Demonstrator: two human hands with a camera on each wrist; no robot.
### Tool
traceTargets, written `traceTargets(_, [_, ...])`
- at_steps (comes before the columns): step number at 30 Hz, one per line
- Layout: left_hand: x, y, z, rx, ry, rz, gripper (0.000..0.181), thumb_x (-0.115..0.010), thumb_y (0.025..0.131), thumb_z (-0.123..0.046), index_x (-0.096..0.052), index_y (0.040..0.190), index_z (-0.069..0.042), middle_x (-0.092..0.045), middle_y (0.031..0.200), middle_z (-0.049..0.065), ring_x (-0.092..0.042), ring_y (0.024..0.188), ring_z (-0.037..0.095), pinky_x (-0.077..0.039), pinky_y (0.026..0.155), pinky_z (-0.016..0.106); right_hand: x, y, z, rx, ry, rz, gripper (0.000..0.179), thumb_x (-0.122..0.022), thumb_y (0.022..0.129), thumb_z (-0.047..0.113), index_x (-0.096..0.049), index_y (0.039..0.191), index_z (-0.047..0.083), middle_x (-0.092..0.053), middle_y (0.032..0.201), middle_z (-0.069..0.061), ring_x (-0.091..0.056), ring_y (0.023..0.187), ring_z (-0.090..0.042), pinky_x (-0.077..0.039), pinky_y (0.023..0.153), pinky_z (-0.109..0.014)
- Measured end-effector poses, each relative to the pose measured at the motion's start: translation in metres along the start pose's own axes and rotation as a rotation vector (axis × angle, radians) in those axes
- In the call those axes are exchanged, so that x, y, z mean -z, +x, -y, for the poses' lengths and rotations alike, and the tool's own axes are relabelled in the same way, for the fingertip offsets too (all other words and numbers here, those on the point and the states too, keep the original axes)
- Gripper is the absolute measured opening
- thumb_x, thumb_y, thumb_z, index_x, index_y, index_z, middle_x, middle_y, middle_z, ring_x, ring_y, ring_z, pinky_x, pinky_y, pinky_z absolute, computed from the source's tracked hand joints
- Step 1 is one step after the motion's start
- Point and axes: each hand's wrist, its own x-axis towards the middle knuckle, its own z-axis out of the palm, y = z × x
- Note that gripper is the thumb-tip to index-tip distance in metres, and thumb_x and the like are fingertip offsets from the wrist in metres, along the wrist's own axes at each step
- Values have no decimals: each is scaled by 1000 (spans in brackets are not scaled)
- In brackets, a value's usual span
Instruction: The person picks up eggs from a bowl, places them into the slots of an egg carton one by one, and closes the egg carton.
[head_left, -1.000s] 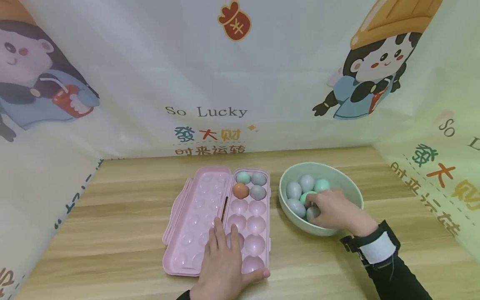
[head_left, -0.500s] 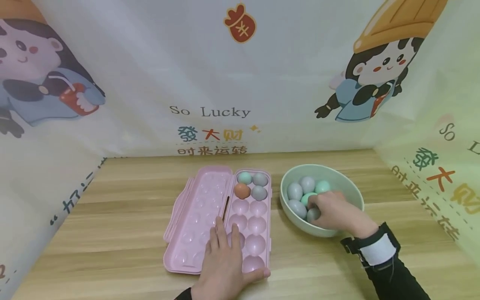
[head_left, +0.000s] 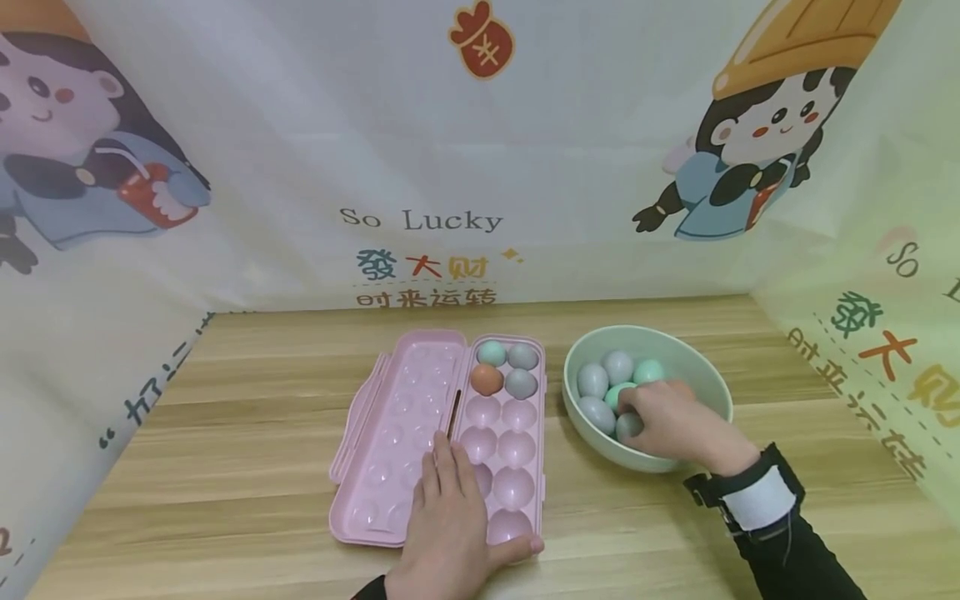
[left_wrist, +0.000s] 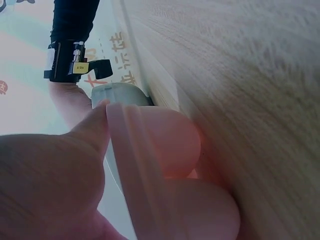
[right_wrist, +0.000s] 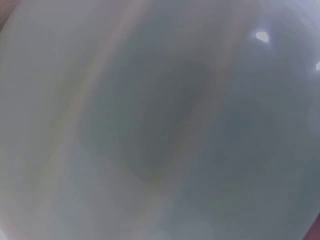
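Note:
A pink egg carton [head_left: 538, 467] lies with its lid folded out to the left. Its far cups hold a light green egg [head_left: 492, 353], a brown egg [head_left: 487, 379] and two grey ones. Across its near end rests my left hand [head_left: 448, 525], fingers straight and thumb out to the right edge; in the left wrist view that thumb touches the rim. My right hand [head_left: 678, 423] reaches into a pale green bowl [head_left: 645, 333], curled fingers around a grey egg [head_left: 628, 427]; its fingertips are partly hidden. The right wrist view is a blur of pale grey-green.
Several grey and green eggs, such as a grey egg [head_left: 596, 415], lie around the right hand in the bowl. A wooden table [head_left: 247, 433] carries everything. A printed white cloth [head_left: 555, 167] stands behind and along both sides.
The head view has shifted slightly. The left hand's fingers have drawn closer together on the carton. The right hand keeps its place in the bowl, and the eggs look unmoved.

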Motion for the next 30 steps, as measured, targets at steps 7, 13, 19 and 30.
traceTargets(7, [0, 0, 0, 3, -13, -4, 131, -56, 65, -83, -25, 137, 22, -14, 142, 43, -25, 128, 55, -33, 98, 53, 1, 0, 0, -2, 1, 8, 13, -70, 72, 19, -60, 80, 18, -51, 71, 10, -42, 62, -9, -36, 56, -28])
traceTargets(13, [1, 0, 0, 0, -9, -20, 130, -57, 64, -83, -28, 137, 21, -16, 142, 42, -26, 128, 54, -34, 98, 52, 1, 1, 0, 3, -12, -1, 12, -69, 72, 21, -59, 79, 19, -49, 70, 12, -41, 62, -9, -35, 55, -29])
traceTargets(19, [1, 0, 1, -1, -4, -13, 128, -57, 64, -82, -30, 136, 21, -17, 142, 42, -28, 127, 55, -35, 97, 52, 2, 1, 0, 3, -1, 11, 12, -69, 72, 21, -60, 80, 19, -50, 71, 12, -41, 63, -8, -35, 55, -29])
traceTargets(30, [1, 0, 0, 6, -10, -10, 128, -57, 64, -82, -31, 136, 20, -16, 142, 42, -27, 127, 55, -34, 97, 53, 5, -1, -2, -6, 47, 5, 14, -68, 71, 20, -59, 80, 15, -49, 71, 8, -42, 63, -11, -37, 57, -28])
